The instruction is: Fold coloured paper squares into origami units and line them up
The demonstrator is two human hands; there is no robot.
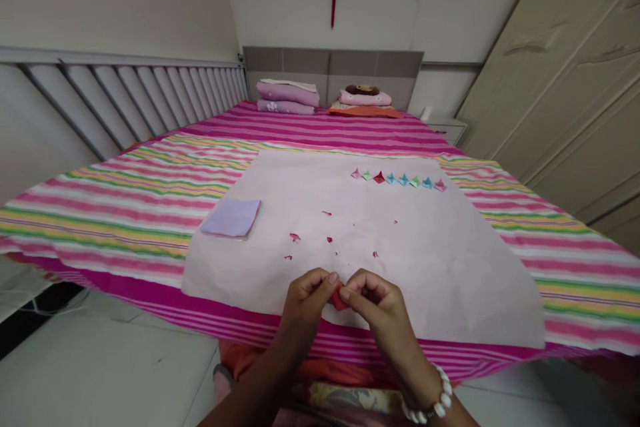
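Observation:
My left hand (307, 293) and my right hand (373, 297) meet at the near edge of the bed, both pinched on a small piece of red paper (340, 298) held between the fingertips. They hover over a large pale pink sheet (425, 260) spread on the striped bedcover. Small red paper scraps (295, 237) lie scattered on the sheet just beyond my hands. A row of several small folded paper shapes (397, 179) in pink, green, red and blue stands at the far right of the sheet. A stack of pale purple paper squares (233, 218) lies to the left.
The bed (125, 200) has a pink, yellow and green striped cover. Folded pink bedding (287, 97) and a pillow with a plush toy (364, 97) sit at the headboard. A slatted rail (135, 100) runs along the left, a wardrobe (565, 87) on the right. My right wrist wears a white bead bracelet (435, 403).

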